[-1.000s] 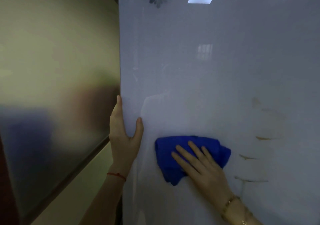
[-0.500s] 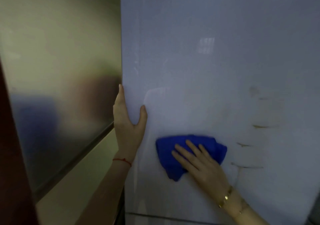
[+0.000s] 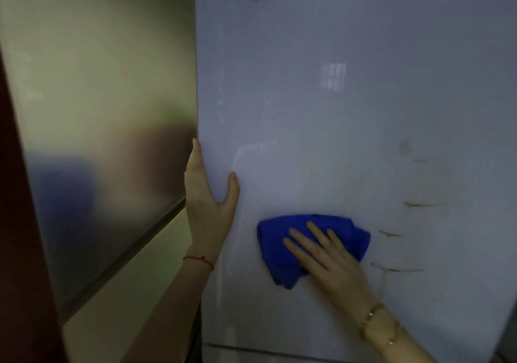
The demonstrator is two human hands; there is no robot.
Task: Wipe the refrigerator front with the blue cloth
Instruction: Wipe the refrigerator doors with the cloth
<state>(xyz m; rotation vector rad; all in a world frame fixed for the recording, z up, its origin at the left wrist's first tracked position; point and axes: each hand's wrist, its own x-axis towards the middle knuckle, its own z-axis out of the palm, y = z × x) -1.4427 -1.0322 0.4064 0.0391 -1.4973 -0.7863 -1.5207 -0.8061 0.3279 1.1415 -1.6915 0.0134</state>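
The glossy white refrigerator front [image 3: 349,124] fills the middle and right of the view. A bunched blue cloth [image 3: 277,248] lies flat against its lower part. My right hand [image 3: 327,262] presses on the cloth with fingers spread over it. My left hand [image 3: 208,206] grips the door's left edge, thumb on the front and fingers around the side. Brownish streaks [image 3: 400,269] mark the door just right of the cloth.
A brushed metal panel [image 3: 98,138] stands to the left of the refrigerator, with a beige wall below it. A dark red edge [image 3: 19,250] runs down the far left. A seam between doors [image 3: 265,348] shows at the bottom.
The cloth and my right hand stay in nearly the same spot on the door, shifting only slightly. My left hand keeps its hold on the door edge. The view has tilted a little.
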